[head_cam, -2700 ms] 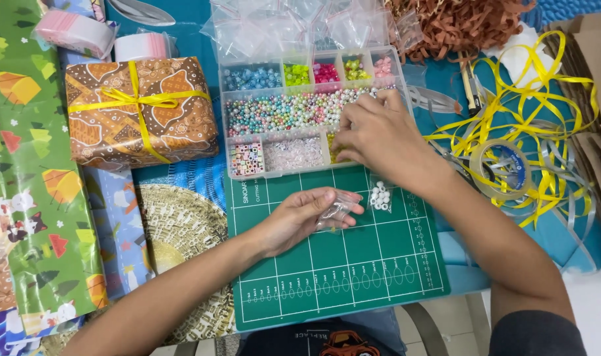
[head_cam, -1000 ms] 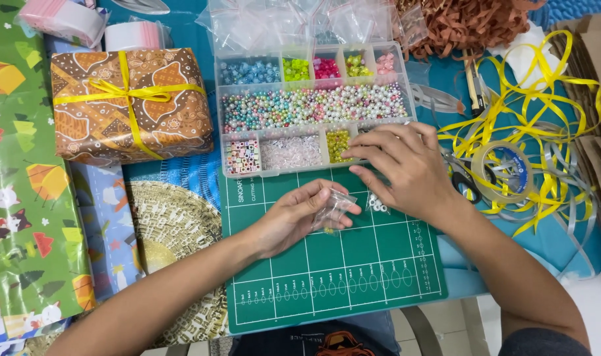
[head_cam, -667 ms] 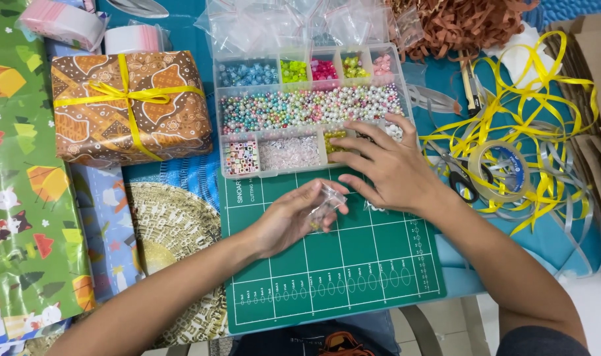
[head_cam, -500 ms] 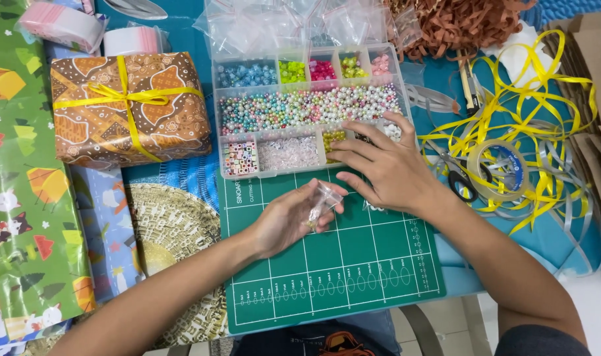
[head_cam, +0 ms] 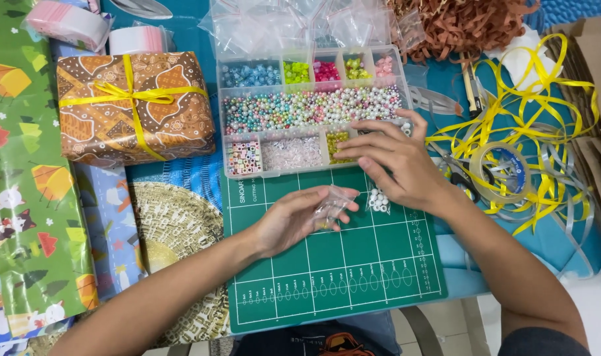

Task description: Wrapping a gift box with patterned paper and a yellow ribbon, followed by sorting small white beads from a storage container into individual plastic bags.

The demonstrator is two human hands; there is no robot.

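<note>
The left hand (head_cam: pixel 292 221) lies palm up on the green mat (head_cam: pixel 353 277), fingers curled around a small clear bag (head_cam: pixel 331 207) pinched at its 2 o'clock. The right hand (head_cam: pixel 396 161), holding nothing, spreads its fingers flat over the bead box (head_cam: pixel 307 109) edge, with a small heap of white beads (head_cam: pixel 378 200) on the mat at its 6 o'clock. A wrapped gift (head_cam: pixel 132 109) sits at the box's 9 o'clock, yellow ribbon (head_cam: pixel 544 118) and a tape roll (head_cam: pixel 501 173) at its 3 o'clock.
</note>
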